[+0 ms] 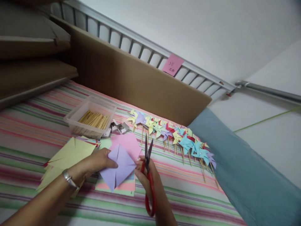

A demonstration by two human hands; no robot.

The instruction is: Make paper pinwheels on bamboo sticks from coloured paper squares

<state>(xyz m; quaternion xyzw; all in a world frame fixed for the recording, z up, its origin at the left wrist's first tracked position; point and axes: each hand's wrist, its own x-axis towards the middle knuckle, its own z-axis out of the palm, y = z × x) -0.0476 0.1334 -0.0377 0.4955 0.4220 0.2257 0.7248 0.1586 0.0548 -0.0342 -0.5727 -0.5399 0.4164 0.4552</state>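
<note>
A lilac paper square (125, 166) with slits cut in from its corners is pinched in my left hand (100, 161), thumb on top. My right hand (150, 175) is closed around red-handled scissors (151, 191), whose dark blades point up and stand slightly apart. Fingertips of that hand touch the right corner of the lilac square. Under it lie a pink sheet (128, 141) and more coloured paper squares. Left of my left hand is a pile of yellow paper squares (70, 152) with cut corners.
Behind the papers stands a clear plastic box (70, 119) of wooden sticks (95, 119), with small open boxes (121, 127) of metal bits beside it. Several paper pinwheels (187, 142) lie in a row at right. A cardboard panel (131, 73) closes off the back; cardboard boxes (35, 75) rise at left.
</note>
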